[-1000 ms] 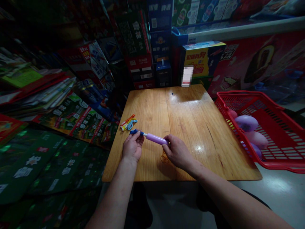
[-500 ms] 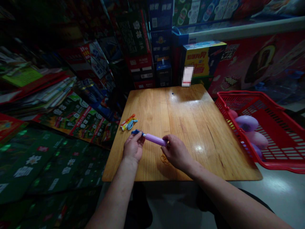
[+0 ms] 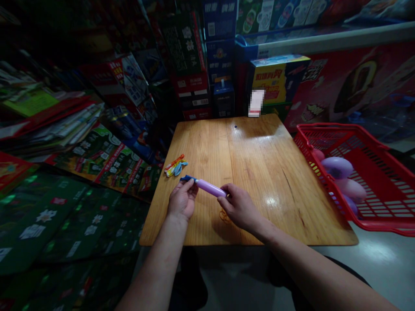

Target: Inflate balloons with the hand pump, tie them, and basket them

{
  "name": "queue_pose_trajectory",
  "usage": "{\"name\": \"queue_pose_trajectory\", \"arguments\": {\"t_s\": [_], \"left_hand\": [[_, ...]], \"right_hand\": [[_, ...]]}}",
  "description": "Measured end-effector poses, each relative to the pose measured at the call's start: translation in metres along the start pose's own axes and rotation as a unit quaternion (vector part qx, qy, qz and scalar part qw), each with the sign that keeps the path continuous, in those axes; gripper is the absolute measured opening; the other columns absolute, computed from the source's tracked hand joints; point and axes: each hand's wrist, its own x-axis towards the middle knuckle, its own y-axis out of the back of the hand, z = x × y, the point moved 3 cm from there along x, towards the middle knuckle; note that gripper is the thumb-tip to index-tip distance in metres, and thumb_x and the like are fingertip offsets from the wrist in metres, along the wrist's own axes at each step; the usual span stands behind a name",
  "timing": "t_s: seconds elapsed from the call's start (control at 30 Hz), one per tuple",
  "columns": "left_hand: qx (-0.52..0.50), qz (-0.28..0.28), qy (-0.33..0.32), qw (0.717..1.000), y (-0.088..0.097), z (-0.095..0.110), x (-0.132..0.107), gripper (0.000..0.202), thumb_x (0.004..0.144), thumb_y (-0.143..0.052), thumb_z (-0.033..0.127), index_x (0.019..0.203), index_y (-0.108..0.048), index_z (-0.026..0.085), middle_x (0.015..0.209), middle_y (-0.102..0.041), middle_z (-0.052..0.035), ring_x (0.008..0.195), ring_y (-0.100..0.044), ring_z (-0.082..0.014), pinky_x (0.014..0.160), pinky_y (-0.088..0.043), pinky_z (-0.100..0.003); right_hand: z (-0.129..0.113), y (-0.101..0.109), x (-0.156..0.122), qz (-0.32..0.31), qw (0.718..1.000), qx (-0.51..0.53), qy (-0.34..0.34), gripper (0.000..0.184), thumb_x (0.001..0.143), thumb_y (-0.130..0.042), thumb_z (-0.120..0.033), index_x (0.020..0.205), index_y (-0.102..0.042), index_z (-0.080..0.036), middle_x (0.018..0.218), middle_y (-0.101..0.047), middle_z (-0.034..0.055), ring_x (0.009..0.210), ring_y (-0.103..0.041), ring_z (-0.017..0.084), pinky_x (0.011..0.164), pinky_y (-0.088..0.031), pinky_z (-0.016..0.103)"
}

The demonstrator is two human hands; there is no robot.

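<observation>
Over the glossy wooden table (image 3: 207, 149) — smooth purple cylinder (image 3: 210, 188), crumpled blue balloon (image 3: 188, 178).

A lilac plastic cylinder (image 3: 211, 188) spans left hand (image 3: 181, 201) and right hand (image 3: 240, 206); the limp rubber balloon (image 3: 186, 177) at the left is dark blue. Below, grain streaks the square honey-brown wooden tabletop (image 3: 256, 172).
</observation>
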Motion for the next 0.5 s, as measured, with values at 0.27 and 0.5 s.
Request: {"name": "queue_pose_trajectory", "arguments": {"t_s": [0.27, 0.5], "left_hand": [[-0.003, -0.015, 0.0, 1.0, -0.0001, 0.0011, -0.0012, 0.021, 0.072, -0.07, -0.002, 0.082, -0.065, 0.016, 0.08, -0.068, -0.0011, 0.074, -0.065, -0.0099, 0.066, -0.053, -0.02], [0.001, -0.022, 0.0, 1.0, -0.001, 0.0026, -0.0023, 0.022, 0.07, -0.07, -0.003, 0.08, -0.066, 0.016, 0.079, -0.067, -0.0008, 0.072, -0.064, -0.0093, 0.064, -0.051, -0.019]], "right_hand": [[-0.0006, -0.0008, 0.001, 0.004, 1.0, -0.002, 0.016, 0.012, 0.09, -0.057, -0.027, 0.099, -0.062, -0.019, 0.086, -0.065, 0.0047, 0.075, -0.058, 0.016, 0.065, -0.04, 0.028], [-0.0008, -0.0017, 0.001, 0.003, 1.0, -0.004, 0.013, 0.015, 0.089, -0.059, -0.028, 0.101, -0.062, -0.02, 0.088, -0.066, 0.0049, 0.077, -0.059, 0.017, 0.067, -0.042, 0.029]]}}
